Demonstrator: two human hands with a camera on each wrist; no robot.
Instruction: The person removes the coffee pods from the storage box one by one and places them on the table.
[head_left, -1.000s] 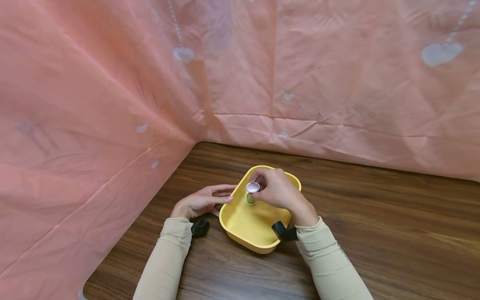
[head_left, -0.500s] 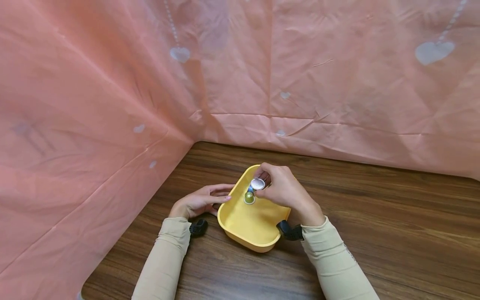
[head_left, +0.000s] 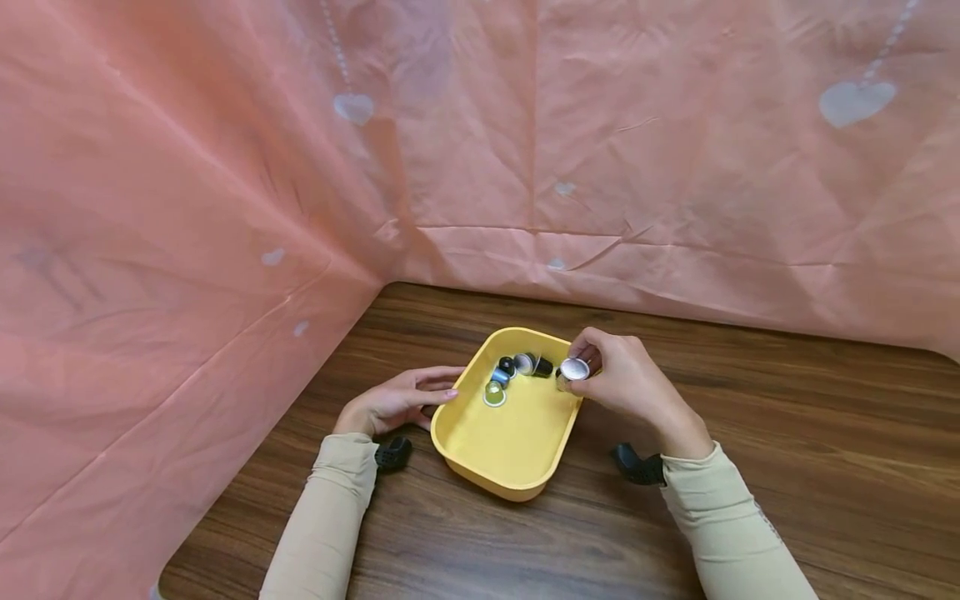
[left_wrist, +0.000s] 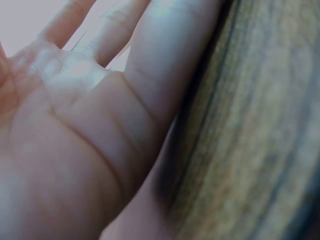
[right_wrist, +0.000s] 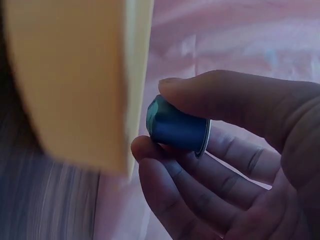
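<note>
Fingers [head_left: 438, 375] straight, the left hand [head_left: 386, 402] touches the yellow tub [head_left: 498, 485] in the head view, I'd guess steadying it; the right hand [head_left: 626, 375] holds a coffee capsule [head_left: 574, 369] by its right rim. Left wrist: palm [left_wrist: 65, 135], blurred counter [left_wrist: 255, 125]. Right wrist: thumb [right_wrist: 210, 92] and fingers pinch the capsule's blue sides.

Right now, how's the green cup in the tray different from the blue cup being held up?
The green cup sits in the yellow tray; the blue cup is pinched in the right grip. The green cup stands wide end down; from above, the blue cup shows its silver lid. Both flare wide at one end.
</note>
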